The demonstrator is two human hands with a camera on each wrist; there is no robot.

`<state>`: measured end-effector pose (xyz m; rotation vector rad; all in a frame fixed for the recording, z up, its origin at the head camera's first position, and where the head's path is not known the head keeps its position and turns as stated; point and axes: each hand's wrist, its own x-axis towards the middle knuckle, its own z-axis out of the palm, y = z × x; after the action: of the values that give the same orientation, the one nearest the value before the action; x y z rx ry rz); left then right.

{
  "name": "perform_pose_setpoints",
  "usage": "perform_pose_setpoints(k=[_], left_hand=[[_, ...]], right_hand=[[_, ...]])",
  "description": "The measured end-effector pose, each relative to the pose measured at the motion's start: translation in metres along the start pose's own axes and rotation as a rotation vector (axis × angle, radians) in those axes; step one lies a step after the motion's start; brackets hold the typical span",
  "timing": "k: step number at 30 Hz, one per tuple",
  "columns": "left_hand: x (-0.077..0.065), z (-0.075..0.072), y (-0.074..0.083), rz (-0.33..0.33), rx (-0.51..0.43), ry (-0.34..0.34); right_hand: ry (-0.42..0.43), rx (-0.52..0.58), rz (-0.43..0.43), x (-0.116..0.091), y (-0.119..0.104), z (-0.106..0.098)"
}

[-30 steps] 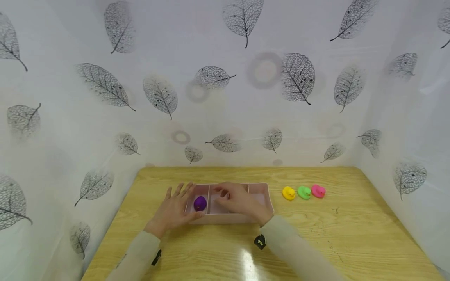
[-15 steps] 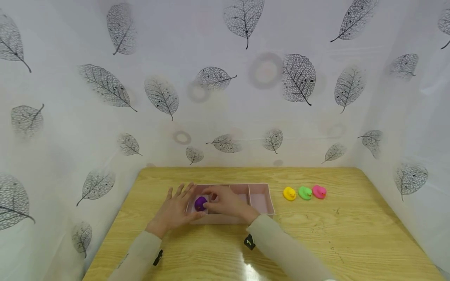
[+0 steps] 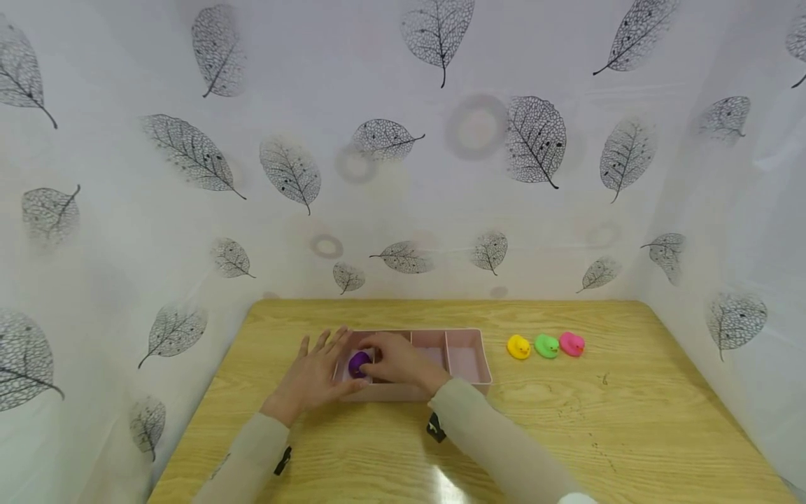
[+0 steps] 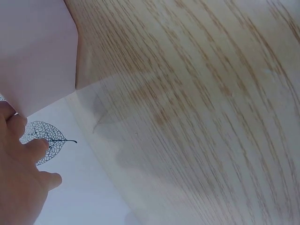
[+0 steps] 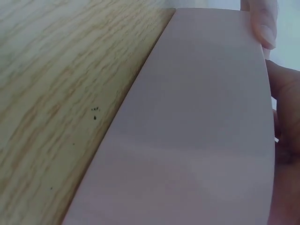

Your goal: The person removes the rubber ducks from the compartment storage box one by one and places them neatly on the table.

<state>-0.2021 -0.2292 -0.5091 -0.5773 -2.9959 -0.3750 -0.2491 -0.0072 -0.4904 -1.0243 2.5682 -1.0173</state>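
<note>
A pink divided box (image 3: 466, 353) lies on the table, with a purple rubber duck (image 3: 359, 362) in its leftmost compartment. My right hand (image 3: 399, 360) reaches over the box's left part, thumb and index finger curled round the duck's right side. The duck and these fingertips do not show in the right wrist view, where the box's wall (image 5: 187, 117) covers most of the frame. At the box's left end lies my left hand (image 3: 311, 378), fingers spread, thumb along the front rim. In the left wrist view its fingers (image 4: 33, 150) are beside the box's corner (image 4: 42, 61).
Right of the box, a yellow duck (image 3: 518, 347), a green duck (image 3: 546, 346) and a pink duck (image 3: 571, 344) stand in a row on the wooden table (image 3: 598, 420). A white leaf-patterned curtain (image 3: 441, 196) surrounds the table's back and sides.
My right hand has moved left across the box to the purple duck, and its fingers have closed in around it. The left hand stays in place.
</note>
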Motion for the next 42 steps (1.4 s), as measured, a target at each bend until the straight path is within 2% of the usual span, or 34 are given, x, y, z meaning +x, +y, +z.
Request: perform_pose_setpoints(k=[11, 22, 31, 42], left_hand=[[0.001, 0.001, 0.0, -0.001, -0.025, -0.014], [0.0, 0.002, -0.002, 0.004, -0.033, -0.007], [0.0, 0.002, -0.001, -0.002, -0.04, -0.027], [0.0, 0.001, -0.001, 0.0, -0.035, -0.017]], right_hand=[[-0.039, -0.065, 0.095, 0.01, -0.003, 0.004], [-0.052, -0.07, 0.046, 0.02, -0.001, 0.008], [-0.047, -0.136, 0.071, 0.023, -0.002, 0.01], [-0.029, -0.167, 0.12, 0.026, -0.003, 0.015]])
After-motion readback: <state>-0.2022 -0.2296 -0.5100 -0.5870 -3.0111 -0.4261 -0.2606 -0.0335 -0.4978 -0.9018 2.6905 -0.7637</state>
